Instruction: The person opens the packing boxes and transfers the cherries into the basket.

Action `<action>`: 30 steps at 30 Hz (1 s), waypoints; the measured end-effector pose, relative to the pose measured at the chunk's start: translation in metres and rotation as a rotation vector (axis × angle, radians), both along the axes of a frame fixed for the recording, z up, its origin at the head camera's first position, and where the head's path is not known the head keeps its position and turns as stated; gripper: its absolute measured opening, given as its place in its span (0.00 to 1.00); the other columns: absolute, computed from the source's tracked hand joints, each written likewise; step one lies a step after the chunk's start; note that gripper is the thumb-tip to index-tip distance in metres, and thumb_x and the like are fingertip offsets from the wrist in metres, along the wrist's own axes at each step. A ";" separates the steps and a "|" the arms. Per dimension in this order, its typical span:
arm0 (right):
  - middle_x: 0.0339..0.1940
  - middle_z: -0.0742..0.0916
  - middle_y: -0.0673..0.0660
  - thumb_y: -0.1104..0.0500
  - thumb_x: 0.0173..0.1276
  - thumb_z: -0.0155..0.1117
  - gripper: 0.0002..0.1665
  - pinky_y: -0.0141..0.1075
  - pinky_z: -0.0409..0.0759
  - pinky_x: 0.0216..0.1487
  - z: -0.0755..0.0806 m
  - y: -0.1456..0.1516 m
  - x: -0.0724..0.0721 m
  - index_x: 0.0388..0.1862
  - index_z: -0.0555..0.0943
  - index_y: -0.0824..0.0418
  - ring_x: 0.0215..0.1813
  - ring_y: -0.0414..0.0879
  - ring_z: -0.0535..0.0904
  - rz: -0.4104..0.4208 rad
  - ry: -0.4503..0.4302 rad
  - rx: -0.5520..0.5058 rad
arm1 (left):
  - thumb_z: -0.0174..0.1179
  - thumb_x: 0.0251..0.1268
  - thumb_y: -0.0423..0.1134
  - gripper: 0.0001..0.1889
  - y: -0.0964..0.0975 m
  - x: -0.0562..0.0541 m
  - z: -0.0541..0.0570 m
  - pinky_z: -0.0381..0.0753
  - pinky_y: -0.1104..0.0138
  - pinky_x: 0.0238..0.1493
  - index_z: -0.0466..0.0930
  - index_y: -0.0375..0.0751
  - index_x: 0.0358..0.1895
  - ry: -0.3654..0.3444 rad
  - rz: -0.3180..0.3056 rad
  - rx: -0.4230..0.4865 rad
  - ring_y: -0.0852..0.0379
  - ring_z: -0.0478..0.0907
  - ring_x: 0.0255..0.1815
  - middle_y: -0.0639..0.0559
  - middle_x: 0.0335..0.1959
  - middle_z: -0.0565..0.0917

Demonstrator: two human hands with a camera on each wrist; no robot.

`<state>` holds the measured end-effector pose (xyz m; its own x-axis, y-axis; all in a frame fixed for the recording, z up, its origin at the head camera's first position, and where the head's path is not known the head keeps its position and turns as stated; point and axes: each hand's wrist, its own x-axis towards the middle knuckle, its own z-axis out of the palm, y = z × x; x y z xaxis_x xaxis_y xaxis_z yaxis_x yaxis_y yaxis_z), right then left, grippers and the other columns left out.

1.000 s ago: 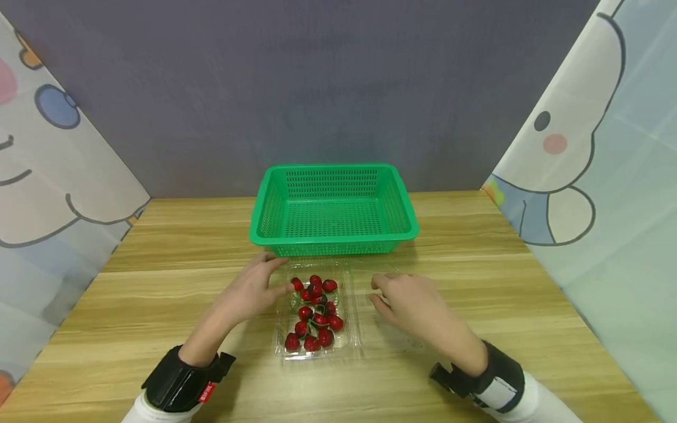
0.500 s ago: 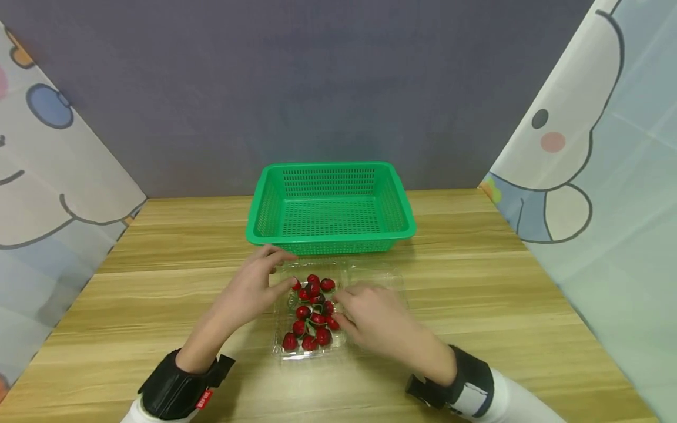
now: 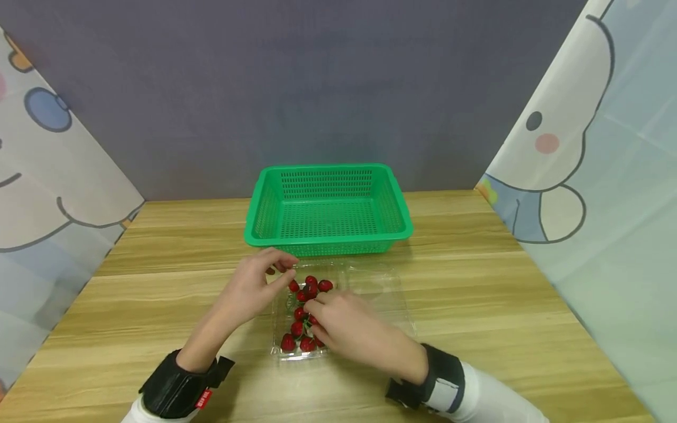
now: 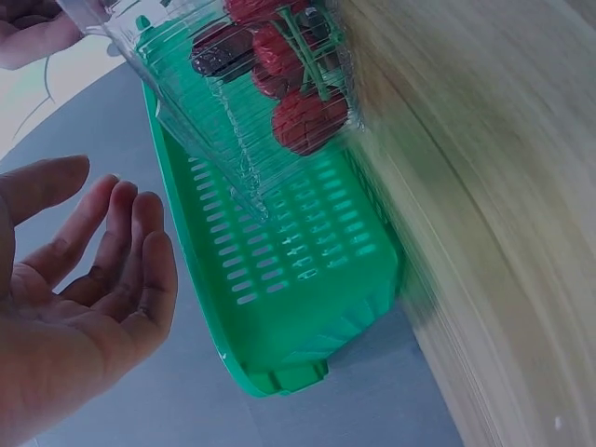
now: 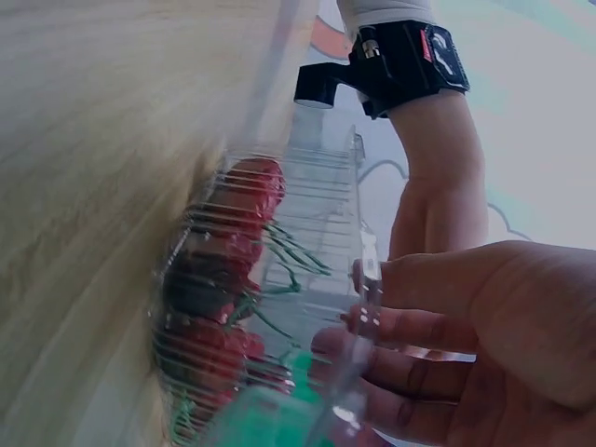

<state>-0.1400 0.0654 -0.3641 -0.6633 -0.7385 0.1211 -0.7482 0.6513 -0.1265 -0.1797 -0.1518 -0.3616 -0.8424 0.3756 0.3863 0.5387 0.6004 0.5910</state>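
A clear plastic clamshell box [image 3: 275, 336] lies opened out on the table, its lid [image 3: 383, 291] to the right. Red cherries [image 3: 288, 342] with green stems fill the box's base. My left hand [image 3: 256, 288] hovers by the box's far left corner; in the left wrist view its fingers are loosely bent and hold nothing. Over the box's right side is my right hand [image 3: 349, 323], covering some cherries. The right wrist view shows its fingers [image 5: 419, 372] reaching past the clear rim, a little apart from the cherries [image 5: 247, 191], with nothing gripped.
A green perforated basket [image 3: 330, 242] stands just behind the box, with nothing in it. The wooden table [image 3: 476, 282] meets a dark grey panel [image 3: 328, 88] at the back. Cartoon-printed sheets [image 3: 624, 235] flank both sides.
My right hand has moved left, from above the lid to over the cherries. The left hand has stayed nearly in place by the box's far left corner.
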 end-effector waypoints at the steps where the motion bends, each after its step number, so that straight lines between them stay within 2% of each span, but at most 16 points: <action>1: 0.38 0.86 0.49 0.53 0.67 0.75 0.14 0.33 0.83 0.41 -0.001 -0.002 0.000 0.48 0.86 0.57 0.37 0.39 0.82 0.004 0.003 0.007 | 0.68 0.68 0.30 0.07 0.000 0.000 0.000 0.83 0.55 0.42 0.88 0.39 0.47 0.000 -0.003 -0.001 0.55 0.81 0.42 0.56 0.38 0.85; 8: 0.36 0.86 0.47 0.55 0.67 0.75 0.11 0.28 0.80 0.33 -0.005 -0.006 -0.001 0.47 0.87 0.55 0.33 0.38 0.82 0.013 -0.026 0.038 | 0.68 0.69 0.32 0.07 0.000 0.000 -0.002 0.83 0.54 0.42 0.88 0.40 0.48 0.002 -0.009 -0.012 0.54 0.81 0.43 0.56 0.40 0.85; 16: 0.34 0.86 0.45 0.57 0.68 0.75 0.06 0.24 0.74 0.27 -0.009 -0.007 -0.001 0.41 0.86 0.53 0.29 0.35 0.79 0.033 -0.058 0.018 | 0.67 0.69 0.31 0.08 0.001 0.001 -0.003 0.84 0.52 0.42 0.88 0.39 0.48 -0.007 -0.010 -0.017 0.53 0.81 0.44 0.53 0.41 0.85; 24: 0.31 0.85 0.43 0.59 0.67 0.75 0.05 0.21 0.74 0.30 -0.014 -0.009 -0.002 0.36 0.84 0.53 0.30 0.32 0.78 0.067 -0.102 -0.054 | 0.67 0.68 0.31 0.08 0.002 0.002 -0.004 0.83 0.54 0.42 0.88 0.39 0.48 -0.017 -0.015 -0.027 0.53 0.81 0.44 0.54 0.42 0.86; 30: 0.32 0.86 0.41 0.60 0.69 0.73 0.03 0.20 0.77 0.37 -0.015 -0.009 -0.004 0.35 0.86 0.53 0.34 0.29 0.79 0.093 -0.179 -0.126 | 0.67 0.69 0.32 0.07 0.002 0.003 -0.004 0.83 0.55 0.43 0.87 0.40 0.48 -0.017 -0.018 -0.028 0.53 0.81 0.44 0.53 0.43 0.85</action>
<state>-0.1436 0.0569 -0.3793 -0.6121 -0.7841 0.1026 -0.7627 0.5512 -0.3383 -0.1768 -0.1499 -0.3653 -0.8418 0.4014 0.3611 0.5397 0.6072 0.5832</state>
